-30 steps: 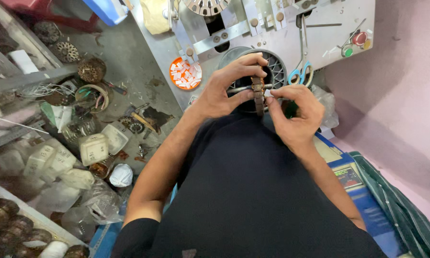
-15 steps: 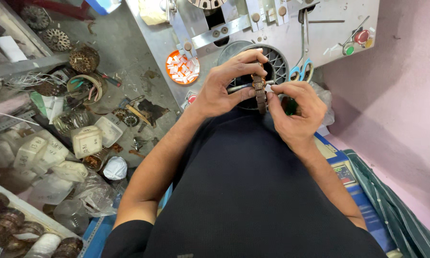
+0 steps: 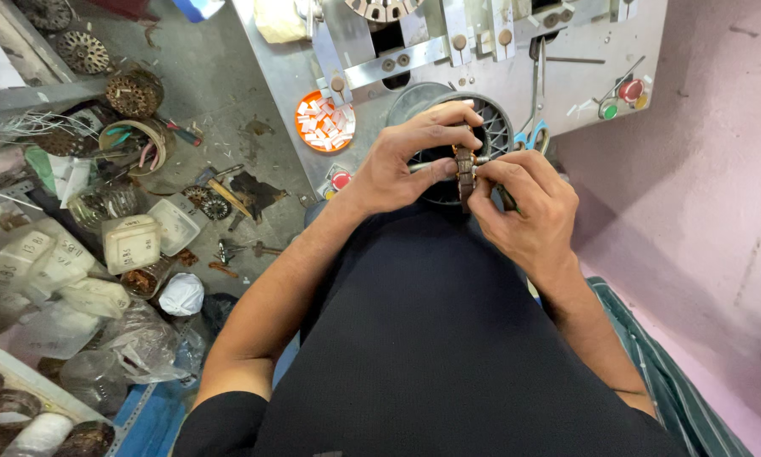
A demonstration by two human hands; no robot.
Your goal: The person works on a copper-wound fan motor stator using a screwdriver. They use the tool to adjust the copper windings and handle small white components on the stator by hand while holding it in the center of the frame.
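while both hands meet over the lap, the left hand (image 3: 402, 165) pinches the small brown part (image 3: 464, 173) from the left between thumb and fingers, and the right hand (image 3: 524, 207) pinches it from the right. judgement: a steady two-sided grip, part kept upright, fingertips clear of its thin metal pin, should serve best. part looks narrow, dark brown, ribbed, partly hidden by fingers. round ribbed ring (image 3: 492, 127) lies just beyond the hands; orange dish of white slips (image 3: 324, 121) well left.
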